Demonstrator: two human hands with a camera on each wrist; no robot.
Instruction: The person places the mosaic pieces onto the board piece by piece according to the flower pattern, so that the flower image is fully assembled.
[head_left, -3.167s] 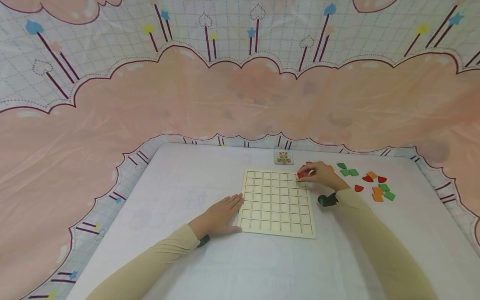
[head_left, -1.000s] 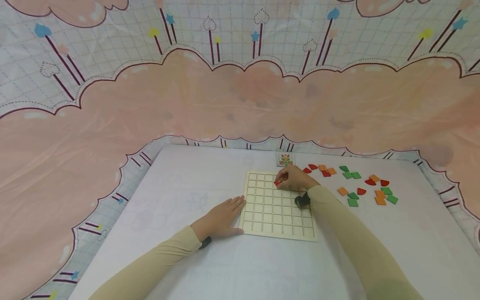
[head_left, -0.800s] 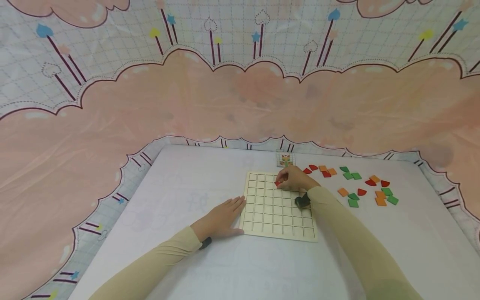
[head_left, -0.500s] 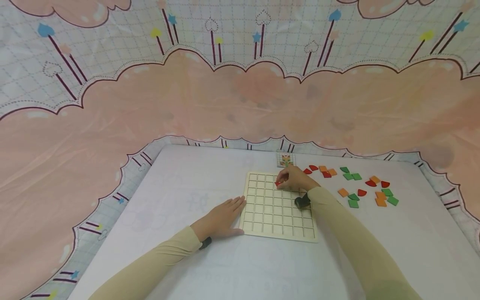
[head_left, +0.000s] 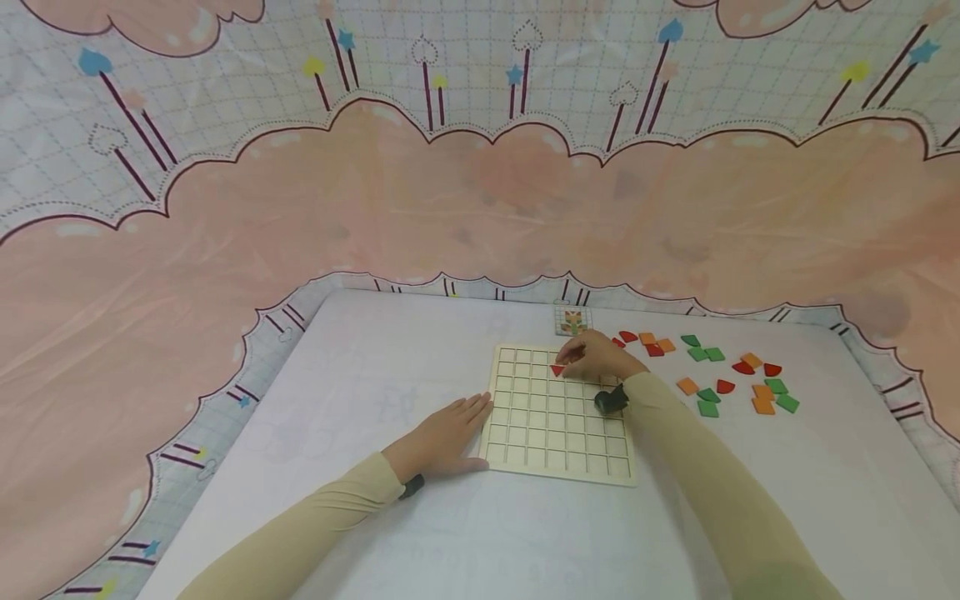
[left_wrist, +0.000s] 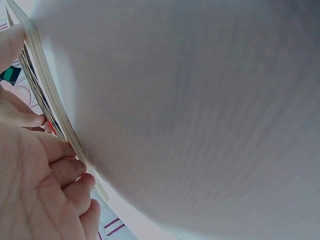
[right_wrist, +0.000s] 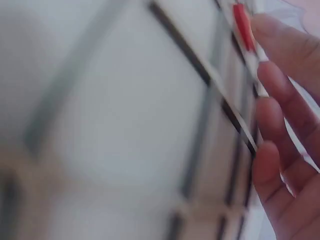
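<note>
Red piece (head_left: 557, 370) in the grid board (head_left: 555, 417)
Right hand (head_left: 600, 357) fingers touch it, loosely curled; left hand (head_left: 442, 435) lies flat, fingers straight, against the board's edge.

The left hand (left_wrist: 35, 185) fills the bottom left corner, and its fingers (left_wrist: 67, 167) touch the thin edge of the wooden board (left_wrist: 55, 107). The board runs as a slanted pale strip from the top left down toward the bottom, with dark lines beside it. The white surface (left_wrist: 200, 110) takes up most of the view, and a tiny green bit (left_wrist: 10, 75) shows far off at the left edge.
</note>
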